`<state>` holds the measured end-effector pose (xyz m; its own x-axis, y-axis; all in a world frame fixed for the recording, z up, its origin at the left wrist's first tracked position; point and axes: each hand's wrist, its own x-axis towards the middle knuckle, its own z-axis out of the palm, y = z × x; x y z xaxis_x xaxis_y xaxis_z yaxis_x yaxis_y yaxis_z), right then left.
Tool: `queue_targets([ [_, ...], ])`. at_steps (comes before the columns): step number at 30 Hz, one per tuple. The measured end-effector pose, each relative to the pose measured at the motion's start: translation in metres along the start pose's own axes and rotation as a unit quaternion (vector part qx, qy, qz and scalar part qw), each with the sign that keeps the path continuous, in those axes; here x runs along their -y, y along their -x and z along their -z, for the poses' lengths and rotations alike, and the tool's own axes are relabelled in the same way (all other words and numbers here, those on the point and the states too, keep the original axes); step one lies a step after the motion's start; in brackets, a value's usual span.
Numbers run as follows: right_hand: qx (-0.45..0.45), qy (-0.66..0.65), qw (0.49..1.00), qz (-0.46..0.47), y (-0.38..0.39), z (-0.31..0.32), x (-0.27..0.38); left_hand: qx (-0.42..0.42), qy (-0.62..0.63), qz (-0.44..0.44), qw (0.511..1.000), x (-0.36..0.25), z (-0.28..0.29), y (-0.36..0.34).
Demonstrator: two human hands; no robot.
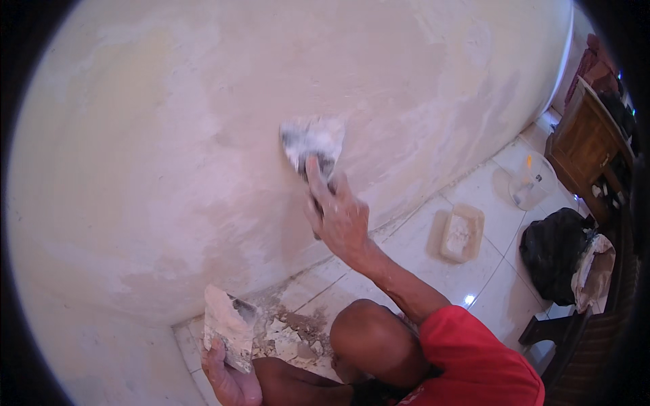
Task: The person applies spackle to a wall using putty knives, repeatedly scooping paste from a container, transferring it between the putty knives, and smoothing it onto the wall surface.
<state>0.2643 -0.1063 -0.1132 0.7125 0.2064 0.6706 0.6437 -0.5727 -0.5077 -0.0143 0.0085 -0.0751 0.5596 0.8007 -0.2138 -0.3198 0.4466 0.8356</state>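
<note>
My right hand (344, 220) grips a putty knife (313, 142) by its dark handle, the forefinger stretched along it toward the blade. The wide blade, smeared with white putty, lies against the patchy cream wall (223, 101). Low at the left, my left hand (230, 379) is closed round the lower end of a second putty-coated flat blade (227, 325), which looks like another putty knife; its handle is hidden. Pale putty covers most of that blade's face, with a dark patch near its upper right edge. Damp-looking streaks of putty mark the wall around the right hand.
Broken plaster scraps (290, 340) lie on the tiles by the wall's foot, beside my bent knee (372, 338). Farther right are a putty-smeared rectangular tub (462, 233), a clear round container (533, 181), a black bag (556, 254), an open sack (594, 271) and wooden furniture (586, 145).
</note>
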Motion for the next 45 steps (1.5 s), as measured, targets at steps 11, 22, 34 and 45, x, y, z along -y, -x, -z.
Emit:
queue_targets([
  [11, -0.110, 0.066, 0.984, 0.128, -0.023, 0.030, -0.079, -0.003, -0.010, 0.003, 1.000, 0.005, 0.016, -0.015],
  [22, -0.023, 0.081, 0.996, 0.017, 0.037, 0.029, -0.135, -0.010, 0.000, -0.009, 1.000, 0.007, 0.013, -0.013],
  [34, -0.068, 0.030, 0.997, -0.011, -0.010, -0.006, -0.037, 0.013, 0.004, 0.006, 1.000, 0.004, 0.014, -0.014],
  [45, -0.140, -0.039, 0.987, -0.063, -0.024, 0.054, -0.069, -0.014, 0.008, -0.002, 1.000, 0.000, 0.013, -0.009],
])
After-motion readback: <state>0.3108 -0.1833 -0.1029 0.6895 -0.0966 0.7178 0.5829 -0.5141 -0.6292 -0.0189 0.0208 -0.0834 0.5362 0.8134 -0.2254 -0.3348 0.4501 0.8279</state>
